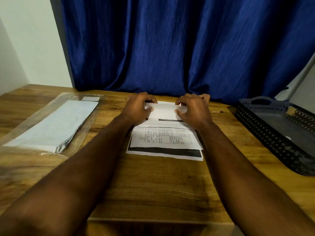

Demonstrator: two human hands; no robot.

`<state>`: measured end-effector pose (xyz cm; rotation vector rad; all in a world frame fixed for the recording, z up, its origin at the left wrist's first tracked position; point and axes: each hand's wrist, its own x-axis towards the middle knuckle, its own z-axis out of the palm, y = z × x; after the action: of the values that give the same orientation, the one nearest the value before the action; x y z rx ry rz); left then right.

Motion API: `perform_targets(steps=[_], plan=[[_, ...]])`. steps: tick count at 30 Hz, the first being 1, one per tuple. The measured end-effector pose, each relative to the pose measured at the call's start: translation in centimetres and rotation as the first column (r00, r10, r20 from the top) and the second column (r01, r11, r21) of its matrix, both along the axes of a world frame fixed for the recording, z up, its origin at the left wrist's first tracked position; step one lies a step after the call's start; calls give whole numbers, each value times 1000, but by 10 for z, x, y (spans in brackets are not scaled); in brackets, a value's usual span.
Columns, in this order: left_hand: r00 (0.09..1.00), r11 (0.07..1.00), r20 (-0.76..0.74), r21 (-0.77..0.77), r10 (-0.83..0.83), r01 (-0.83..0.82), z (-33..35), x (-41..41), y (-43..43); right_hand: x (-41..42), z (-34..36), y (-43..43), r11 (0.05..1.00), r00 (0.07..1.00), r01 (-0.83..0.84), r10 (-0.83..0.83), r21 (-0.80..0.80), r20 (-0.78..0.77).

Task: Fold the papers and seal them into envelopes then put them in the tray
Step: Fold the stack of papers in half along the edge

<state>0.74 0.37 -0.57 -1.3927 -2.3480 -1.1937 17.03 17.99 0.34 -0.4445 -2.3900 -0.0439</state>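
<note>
Forearms nearest, bare, running from the lower corners up over the desk (153, 184) to centre frame.

Paper stack (163, 142) at centre frame, printed, sheets slightly askew. Top sheet (162, 111): far edge lifted off the stack and turned back toward the bottom of the frame, so a white band shows between the hands. Band's long axis runs left–right across the frame.

Left hand (136, 108) at the band's left end, right hand (194, 109) at its right end, about level with each other, neither nearer. Each one curled, fingers behind the raised edge and thumb in front, pinching the sheet. Fingertips largely hidden behind the paper.

Judgement: first fold in progress, crease not yet pressed. The coming move depends on bringing the lifted edge squarely down-frame, both ends together, or the fold goes skew.

Envelopes (56, 123) in a clear wrapper, left of frame, well apart from the hands. Tray (265, 133), dark and perforated, right of frame, beyond the right forearm. Pencil (216, 112) just right of the right hand.
</note>
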Motion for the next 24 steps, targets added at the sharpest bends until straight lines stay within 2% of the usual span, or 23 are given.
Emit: perform_targets(steps=[3,12,16,19,21,24], plan=[[998,1000,-69,20,7,-6,2,1,2,0,0,-4,999,1000,20,-19,-27,17],[988,995,-140,61,-68,77,4,-6,-1,0,-4,3,999,1000,-13,14,-47,5],[991,994,-98,-81,-87,79,1,-1,0,3,-5,-3,994,996,-7,17,-105,91],[990,962,-25,-241,-141,131,-4,-3,-3,5,-6,-5,956,961,5,77,-294,266],[989,949,13,-281,-147,145,-4,-3,-4,5,-4,-7,930,938,49,82,-363,336],[990,950,48,-280,-130,139,-4,-1,-1,3,-2,-9,923,948,81,45,-376,315]])
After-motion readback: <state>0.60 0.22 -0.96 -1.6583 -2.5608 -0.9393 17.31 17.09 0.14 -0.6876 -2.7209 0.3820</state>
